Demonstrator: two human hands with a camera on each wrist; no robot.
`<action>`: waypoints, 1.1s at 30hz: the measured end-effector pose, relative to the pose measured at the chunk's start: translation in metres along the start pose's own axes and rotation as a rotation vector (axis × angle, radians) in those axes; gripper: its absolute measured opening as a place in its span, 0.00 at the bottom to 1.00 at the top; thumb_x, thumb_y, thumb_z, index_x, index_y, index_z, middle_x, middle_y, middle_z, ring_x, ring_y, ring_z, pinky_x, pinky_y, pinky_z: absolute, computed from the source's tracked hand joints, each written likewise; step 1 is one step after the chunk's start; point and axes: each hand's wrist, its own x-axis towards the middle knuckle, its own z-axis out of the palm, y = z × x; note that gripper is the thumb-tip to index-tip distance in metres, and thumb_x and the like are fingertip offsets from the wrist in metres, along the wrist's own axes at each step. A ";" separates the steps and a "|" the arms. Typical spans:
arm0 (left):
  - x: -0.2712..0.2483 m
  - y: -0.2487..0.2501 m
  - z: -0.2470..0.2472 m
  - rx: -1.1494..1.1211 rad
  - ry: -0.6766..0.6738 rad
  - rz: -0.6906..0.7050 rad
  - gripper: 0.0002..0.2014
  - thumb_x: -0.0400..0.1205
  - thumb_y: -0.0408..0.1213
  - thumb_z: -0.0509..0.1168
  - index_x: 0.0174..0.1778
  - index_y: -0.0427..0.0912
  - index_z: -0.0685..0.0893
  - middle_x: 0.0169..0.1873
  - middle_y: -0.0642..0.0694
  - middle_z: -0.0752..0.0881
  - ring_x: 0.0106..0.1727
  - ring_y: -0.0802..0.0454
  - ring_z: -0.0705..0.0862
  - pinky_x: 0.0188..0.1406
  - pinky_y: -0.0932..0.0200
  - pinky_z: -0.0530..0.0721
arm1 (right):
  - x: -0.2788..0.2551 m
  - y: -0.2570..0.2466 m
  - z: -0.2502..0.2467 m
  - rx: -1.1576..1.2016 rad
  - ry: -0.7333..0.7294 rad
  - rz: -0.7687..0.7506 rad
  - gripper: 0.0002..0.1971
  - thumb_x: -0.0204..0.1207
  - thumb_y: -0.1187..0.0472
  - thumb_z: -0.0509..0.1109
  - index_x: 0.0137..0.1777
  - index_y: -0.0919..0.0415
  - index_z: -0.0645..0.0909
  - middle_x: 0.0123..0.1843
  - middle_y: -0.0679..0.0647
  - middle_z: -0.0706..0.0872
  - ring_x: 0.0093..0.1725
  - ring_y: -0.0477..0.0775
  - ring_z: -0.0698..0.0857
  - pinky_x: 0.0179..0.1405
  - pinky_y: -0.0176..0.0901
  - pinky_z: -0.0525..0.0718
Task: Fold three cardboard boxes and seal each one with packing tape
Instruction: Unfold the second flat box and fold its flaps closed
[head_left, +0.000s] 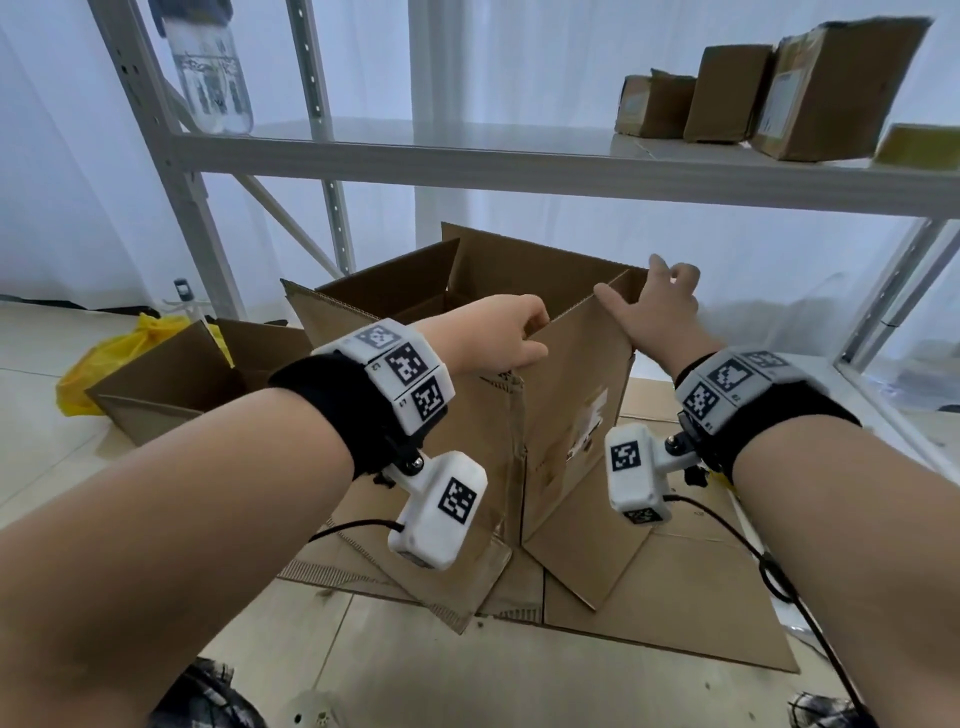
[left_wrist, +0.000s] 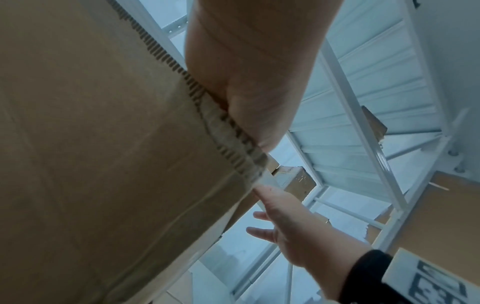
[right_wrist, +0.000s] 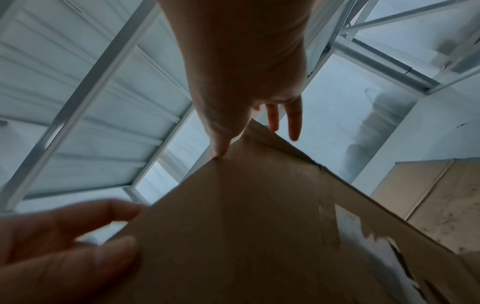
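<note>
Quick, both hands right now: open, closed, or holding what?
Left hand: gripping the top edge of the upright cardboard box.
Right hand: open, thumb pressing the box's top edge, fingers spread past the far corner.

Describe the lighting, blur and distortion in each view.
Head view: bright backlight, shelf bowed by the wide lens. Left wrist view: box soft, left hand close and blurred. Right wrist view: dim, right hand backlit, box's torn label smeared.
</note>
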 end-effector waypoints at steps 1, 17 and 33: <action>-0.001 -0.002 0.000 -0.020 0.019 0.023 0.20 0.85 0.40 0.62 0.73 0.44 0.70 0.57 0.47 0.84 0.54 0.53 0.84 0.55 0.63 0.83 | -0.007 -0.003 0.001 0.000 0.064 -0.028 0.36 0.78 0.41 0.66 0.78 0.63 0.62 0.76 0.63 0.60 0.71 0.66 0.71 0.71 0.56 0.72; -0.047 -0.098 0.028 0.322 0.535 0.083 0.30 0.77 0.56 0.68 0.73 0.49 0.70 0.78 0.42 0.63 0.83 0.42 0.51 0.80 0.44 0.36 | -0.059 0.003 0.056 0.190 -0.116 -0.467 0.17 0.84 0.63 0.61 0.71 0.59 0.77 0.71 0.54 0.79 0.71 0.52 0.76 0.72 0.41 0.73; -0.061 -0.121 0.047 0.459 0.750 0.184 0.21 0.78 0.60 0.57 0.55 0.47 0.71 0.51 0.39 0.80 0.59 0.45 0.69 0.75 0.45 0.51 | -0.061 0.023 0.066 -0.384 -0.496 -0.328 0.23 0.88 0.47 0.43 0.83 0.38 0.53 0.86 0.46 0.53 0.84 0.59 0.50 0.82 0.65 0.43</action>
